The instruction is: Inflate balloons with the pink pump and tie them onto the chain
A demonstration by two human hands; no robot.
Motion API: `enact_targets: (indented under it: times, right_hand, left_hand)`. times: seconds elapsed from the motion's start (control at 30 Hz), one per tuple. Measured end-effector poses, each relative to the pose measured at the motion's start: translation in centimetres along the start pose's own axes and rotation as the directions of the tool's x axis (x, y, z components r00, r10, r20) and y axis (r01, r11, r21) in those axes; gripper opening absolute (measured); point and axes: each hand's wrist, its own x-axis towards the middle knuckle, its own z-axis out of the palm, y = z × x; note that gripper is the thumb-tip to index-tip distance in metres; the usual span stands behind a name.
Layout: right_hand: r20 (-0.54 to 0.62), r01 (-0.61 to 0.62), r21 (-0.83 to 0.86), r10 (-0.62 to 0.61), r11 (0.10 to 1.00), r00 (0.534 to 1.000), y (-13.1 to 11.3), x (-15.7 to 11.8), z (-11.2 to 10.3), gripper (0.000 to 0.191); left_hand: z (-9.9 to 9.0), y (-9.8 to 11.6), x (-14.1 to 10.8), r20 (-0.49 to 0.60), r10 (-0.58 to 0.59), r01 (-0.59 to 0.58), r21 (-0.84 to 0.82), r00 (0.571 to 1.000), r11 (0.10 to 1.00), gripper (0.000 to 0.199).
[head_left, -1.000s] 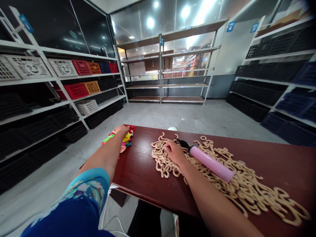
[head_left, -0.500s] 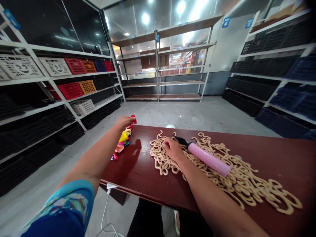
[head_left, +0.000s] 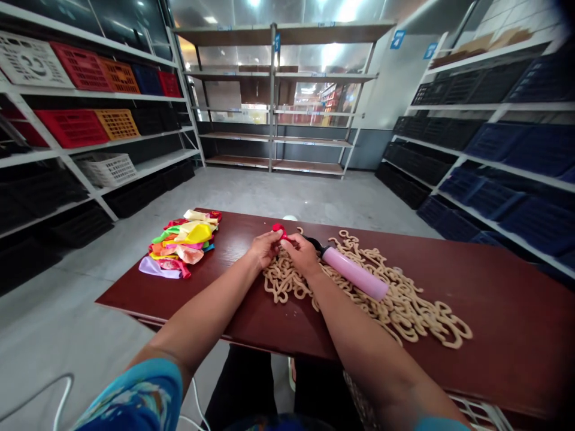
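A small red balloon (head_left: 278, 228) is pinched between the fingers of my left hand (head_left: 265, 248), above the near-left end of a pile of tan curled pieces (head_left: 408, 293). My right hand (head_left: 302, 254) touches the same balloon from the right, its fingers closed. Just right of that hand, a pink hand pump (head_left: 354, 272) with a black nozzle end lies on the pile. Uninflated balloons (head_left: 179, 242) of many colours form a heap at the table's left end.
All of this is on a dark red table (head_left: 251, 311). Shelves with red crates (head_left: 74, 127) line the left, dark crates (head_left: 476, 190) the right, and a rack (head_left: 272, 143) stands behind. A white cable (head_left: 63, 395) is at lower left.
My left hand has moved right from the balloon heap, bringing a red balloon to my right hand. The view has shifted, showing the whole heap.
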Motion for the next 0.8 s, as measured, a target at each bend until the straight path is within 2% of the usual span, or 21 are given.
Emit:
enact_targets:
  times: [0.1,0.2,0.3,0.37,0.43,0.53,0.6,0.7,0.8]
  right_hand:
    - [-0.019,-0.051,0.116,0.053,0.992,0.998,0.2,0.2,0.1,0.027]
    - [-0.041,-0.086,0.216,0.097,0.973,0.994,-0.1,0.1,0.1,0.026]
    - [-0.055,-0.048,0.207,0.061,0.977,0.997,-0.8,-0.1,-0.2,0.027]
    - [-0.011,-0.02,0.178,0.022,0.984,1.0,-1.3,-0.3,-0.5,0.027]
    - [0.051,0.013,0.145,-0.02,0.989,0.998,-1.7,-0.6,-0.8,0.027]
    - [0.081,0.092,0.068,-0.097,0.993,0.992,-1.9,-0.9,-0.9,0.024]
    - [0.063,0.137,0.011,-0.137,0.991,0.989,-1.8,-1.0,-0.8,0.022]
    - [0.014,0.14,-0.032,-0.139,0.99,0.99,-1.8,-0.7,-1.1,0.024]
    - [-0.112,0.139,-0.133,-0.154,0.981,0.982,-2.4,0.2,-2.8,0.027]
  left_hand:
    - [0.1,-0.3,-0.6,0.031,0.006,-0.005,-0.028,0.999,1.0,0.008]
    - [0.0,-0.5,-1.0,0.092,-0.006,0.004,0.014,0.996,1.0,0.027]
    - [0.0,-0.8,-1.2,0.175,-0.008,-0.008,0.088,0.985,0.996,0.046]
    - [0.1,-1.0,-1.3,0.251,-0.043,0.012,0.121,0.967,0.993,0.055]
    - [0.1,-1.2,-1.4,0.304,-0.064,0.029,0.118,0.95,0.993,0.055]
    - [0.2,-1.2,-1.5,0.338,-0.042,0.029,0.042,0.94,0.999,0.038]
    - [0.2,-1.0,-1.4,0.315,0.0,0.014,-0.042,0.949,0.999,0.027]
    - [0.1,-0.4,-0.9,0.203,0.082,-0.045,-0.18,0.976,0.983,0.018]
    - [-0.3,0.2,0.1,0.1,0.113,-0.084,-0.255,0.989,0.963,0.016]
